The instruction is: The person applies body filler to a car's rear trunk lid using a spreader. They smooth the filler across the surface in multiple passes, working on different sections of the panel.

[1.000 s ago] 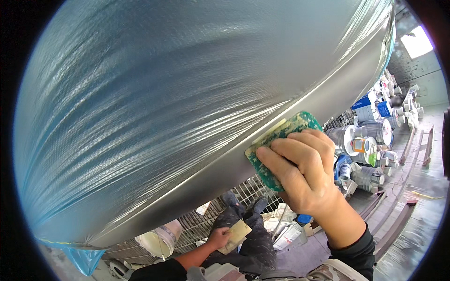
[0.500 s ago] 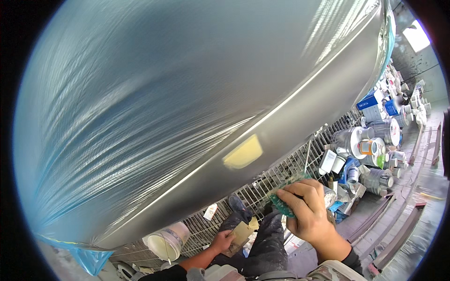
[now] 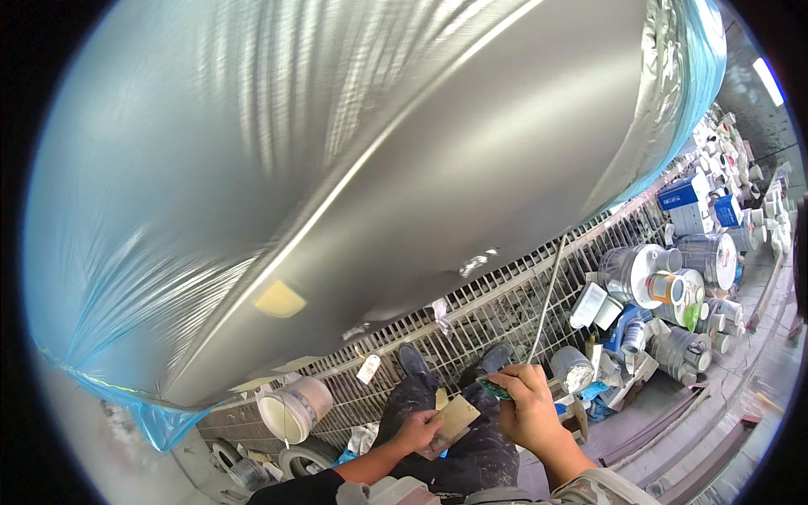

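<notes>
The work in hand looks to be spreading filler on a car-like grey panel (image 3: pixel 438 185), judged by the pale yellow patch (image 3: pixel 280 300) that lies on it at about eight o'clock, just below the bright ridge line. Both tools are away from the panel, so this seems a pause between passes, for gathering or cleaning filler.

At six o'clock the left hand (image 3: pixel 418 430) is closed on the near edge of a flat tan board (image 3: pixel 459 417), thumb over its face. Toward five o'clock the right hand (image 3: pixel 528 404) has its fingers curled tight around a green spreader (image 3: pixel 494 387), which shows mostly edge-on; whether its edge carries filler I can't fairly tell from here. The spreader is near the board, with a gap between them. The next move, as I judge it, calls for a flat, steady edge, either on the board or back on the patch.

Wrinkled plastic sheeting (image 3: pixel 143 219) covers the area from nine o'clock toward eleven. A white bucket (image 3: pixel 296 408) lies tilted at seven, below the patch. Floor grating (image 3: pixel 522 316) runs beneath the panel, crossed by a thin pole (image 3: pixel 551 295) between three and four. Metal cans (image 3: pixel 627 273) crowd three o'clock, leaving that side tight for stepping.
</notes>
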Demonstrator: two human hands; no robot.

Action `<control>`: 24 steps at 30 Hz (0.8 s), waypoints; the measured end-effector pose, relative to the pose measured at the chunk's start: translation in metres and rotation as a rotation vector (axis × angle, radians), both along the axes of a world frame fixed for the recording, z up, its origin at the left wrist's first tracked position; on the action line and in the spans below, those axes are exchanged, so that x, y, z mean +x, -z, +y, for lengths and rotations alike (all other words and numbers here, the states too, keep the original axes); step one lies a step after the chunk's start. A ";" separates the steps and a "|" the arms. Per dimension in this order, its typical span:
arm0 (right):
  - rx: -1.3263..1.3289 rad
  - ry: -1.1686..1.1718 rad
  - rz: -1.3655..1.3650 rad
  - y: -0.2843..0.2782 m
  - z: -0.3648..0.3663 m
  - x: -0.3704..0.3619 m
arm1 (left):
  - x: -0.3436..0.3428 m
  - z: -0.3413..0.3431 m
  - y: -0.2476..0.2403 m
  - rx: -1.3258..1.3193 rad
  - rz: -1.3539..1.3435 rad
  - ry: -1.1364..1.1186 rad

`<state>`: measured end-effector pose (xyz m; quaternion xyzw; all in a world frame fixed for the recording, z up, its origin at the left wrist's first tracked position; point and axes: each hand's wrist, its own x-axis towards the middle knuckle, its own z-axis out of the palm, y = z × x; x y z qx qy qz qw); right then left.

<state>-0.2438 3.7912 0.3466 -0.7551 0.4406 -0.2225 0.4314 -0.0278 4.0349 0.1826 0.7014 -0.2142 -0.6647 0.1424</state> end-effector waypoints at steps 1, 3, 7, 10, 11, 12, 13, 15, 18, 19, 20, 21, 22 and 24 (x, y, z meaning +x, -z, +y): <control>0.013 0.002 0.009 0.002 -0.004 -0.010 | -0.013 -0.002 -0.001 -0.001 0.027 -0.040; 0.039 0.010 0.029 0.008 -0.010 -0.029 | -0.032 -0.005 -0.003 0.013 0.041 -0.055; 0.067 0.019 0.052 0.022 -0.016 -0.058 | -0.057 -0.009 -0.004 0.025 -0.020 0.042; 0.098 0.014 0.044 0.031 -0.018 -0.075 | -0.071 -0.013 0.001 0.041 -0.035 0.063; 0.112 0.007 0.048 0.034 -0.018 -0.080 | -0.074 -0.015 0.003 0.052 -0.033 0.056; 0.126 -0.001 0.057 0.035 -0.019 -0.084 | -0.077 -0.017 0.004 0.040 -0.030 0.039; 0.130 -0.001 0.055 0.037 -0.020 -0.087 | -0.080 -0.018 0.004 0.028 -0.028 0.015; 0.144 -0.007 0.064 0.037 -0.022 -0.090 | -0.081 -0.023 0.001 0.007 -0.040 0.025; 0.137 0.005 0.039 0.036 -0.027 -0.092 | -0.078 -0.031 -0.008 0.008 -0.066 0.093; 0.136 0.009 0.036 0.036 -0.028 -0.092 | -0.077 -0.033 -0.011 0.020 -0.067 0.097; 0.132 0.016 0.039 0.036 -0.030 -0.092 | -0.076 -0.036 -0.014 0.027 -0.051 0.089; 0.129 0.022 0.044 0.036 -0.030 -0.092 | -0.076 -0.037 -0.016 0.013 -0.088 0.087; 0.137 0.016 0.041 0.036 -0.030 -0.092 | -0.076 -0.038 -0.017 -0.007 -0.110 0.073; 0.158 -0.007 0.046 0.037 -0.029 -0.092 | -0.076 -0.040 -0.017 -0.009 -0.119 0.052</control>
